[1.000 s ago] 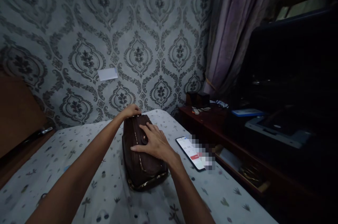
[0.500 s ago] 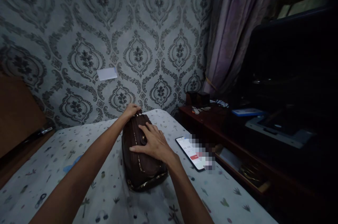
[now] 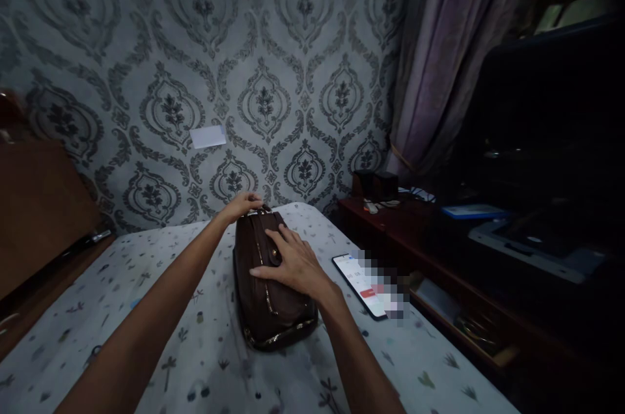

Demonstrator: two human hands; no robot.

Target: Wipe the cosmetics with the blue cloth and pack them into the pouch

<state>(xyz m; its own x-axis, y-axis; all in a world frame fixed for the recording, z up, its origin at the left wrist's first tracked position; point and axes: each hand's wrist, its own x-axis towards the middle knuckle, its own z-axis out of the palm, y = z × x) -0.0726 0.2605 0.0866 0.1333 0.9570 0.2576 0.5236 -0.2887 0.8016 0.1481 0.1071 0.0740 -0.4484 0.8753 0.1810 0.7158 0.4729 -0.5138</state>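
A dark brown leather handbag point(image 3: 271, 310) with gold zip trim lies on a bed covered by a pale printed sheet point(image 3: 146, 284). My left hand point(image 3: 243, 204) reaches to the bag's far end, its fingers closed on something small at the top there, which I cannot make out. My right hand point(image 3: 293, 264) lies on the bag's upper side, fingers spread and flat, pressing it down near a small flap.
A lit smartphone point(image 3: 364, 284) lies on the sheet right of the bag. A dark wooden sideboard point(image 3: 430, 251) with small items and a printer point(image 3: 537, 245) stands along the right. A purple curtain point(image 3: 439, 56) hangs beyond. A wooden headboard point(image 3: 39, 212) is at left. Patterned wallpaper is behind.
The view has shifted slightly, so everything sits a little further right in the frame. Both hands stay on the bag in nearly the same places.
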